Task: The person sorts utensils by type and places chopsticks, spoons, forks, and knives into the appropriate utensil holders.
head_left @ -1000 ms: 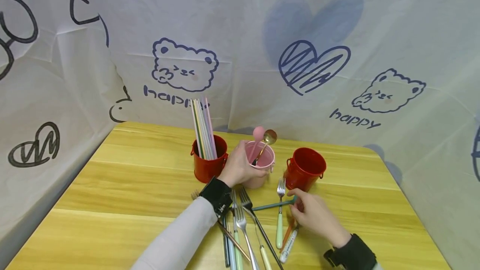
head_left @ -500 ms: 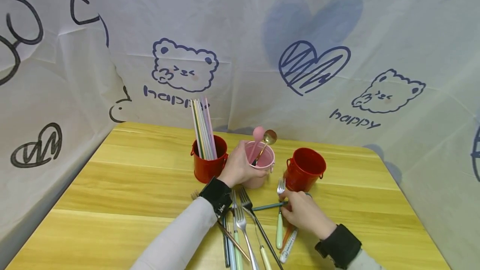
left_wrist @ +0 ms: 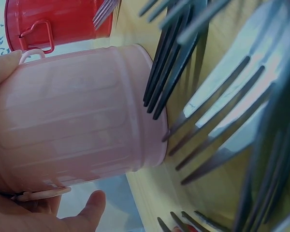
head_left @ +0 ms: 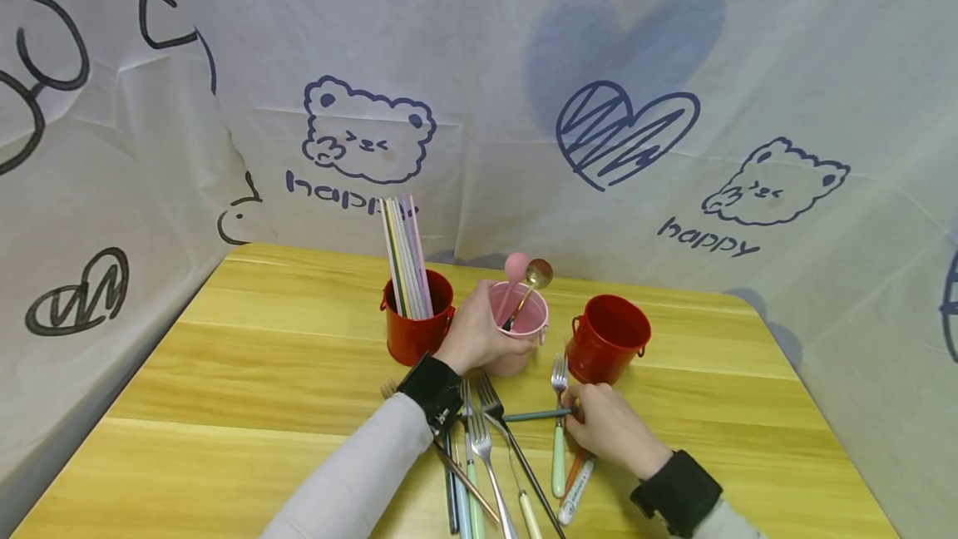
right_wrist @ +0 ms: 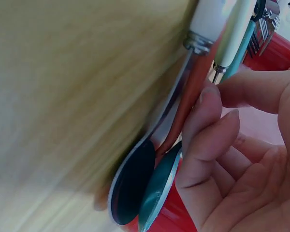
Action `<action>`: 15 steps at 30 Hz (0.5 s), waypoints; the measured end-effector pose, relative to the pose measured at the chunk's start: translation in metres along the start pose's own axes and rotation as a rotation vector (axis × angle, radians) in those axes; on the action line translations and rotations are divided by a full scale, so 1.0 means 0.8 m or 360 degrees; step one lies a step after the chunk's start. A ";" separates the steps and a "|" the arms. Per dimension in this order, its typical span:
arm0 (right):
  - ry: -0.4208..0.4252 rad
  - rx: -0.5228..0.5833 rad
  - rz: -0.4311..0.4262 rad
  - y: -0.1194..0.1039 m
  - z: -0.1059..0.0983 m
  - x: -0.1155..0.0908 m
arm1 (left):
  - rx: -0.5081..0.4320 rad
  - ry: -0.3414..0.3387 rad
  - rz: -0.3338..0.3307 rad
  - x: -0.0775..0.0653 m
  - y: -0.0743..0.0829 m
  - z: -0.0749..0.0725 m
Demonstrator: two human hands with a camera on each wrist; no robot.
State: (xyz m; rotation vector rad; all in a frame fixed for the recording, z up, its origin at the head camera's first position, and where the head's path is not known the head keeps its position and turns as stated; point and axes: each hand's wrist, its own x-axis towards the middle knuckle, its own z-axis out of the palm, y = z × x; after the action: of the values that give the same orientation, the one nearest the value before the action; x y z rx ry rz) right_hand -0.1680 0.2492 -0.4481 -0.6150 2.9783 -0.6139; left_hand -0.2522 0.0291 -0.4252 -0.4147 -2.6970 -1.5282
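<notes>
My left hand (head_left: 479, 335) grips the pale pink pail (left_wrist: 77, 116) at its rim and side. A pink spoon (head_left: 516, 267) and a gold spoon (head_left: 539, 274) stand in that pail. My right hand (head_left: 609, 427) is low over the table, thumb and fingertips pinching the teal spoon (right_wrist: 159, 193) at its handle; part of it is hidden by the fingers. Close by lies a fork with a light green handle (head_left: 559, 457), crossing the teal handle. An orange-handled spoon (right_wrist: 193, 87) and a white-handled spoon (right_wrist: 133, 183) lie beside the right hand.
A red pail (head_left: 410, 338) with several straws (head_left: 407, 260) stands left of the pink one. Another red pail (head_left: 602, 348) is at the right. Several forks (head_left: 481, 435) lie in a loose heap before the left forearm. A printed white cloth (head_left: 494, 106) hangs behind the table.
My right hand has moved slightly left and closed its fingers on the teal spoon, whose handle has turned a little. My left hand has stayed on the pink pail.
</notes>
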 end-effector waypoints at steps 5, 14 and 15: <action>0.0053 0.0035 0.0018 0.003 0.000 -0.005 | 0.0001 0.0001 0.0006 -0.001 0.000 0.000; 0.0059 0.0275 0.0081 0.004 -0.006 -0.018 | -0.0003 0.0001 0.0017 0.000 -0.001 0.001; 0.0050 0.0314 0.0095 0.004 -0.006 -0.020 | -0.0004 0.0004 0.0021 0.000 -0.002 0.001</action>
State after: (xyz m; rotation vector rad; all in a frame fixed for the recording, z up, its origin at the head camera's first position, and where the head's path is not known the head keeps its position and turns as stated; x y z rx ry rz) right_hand -0.1555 0.2601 -0.4454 -0.5037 2.9028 -0.9056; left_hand -0.2525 0.0290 -0.4266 -0.4292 -2.6852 -1.5279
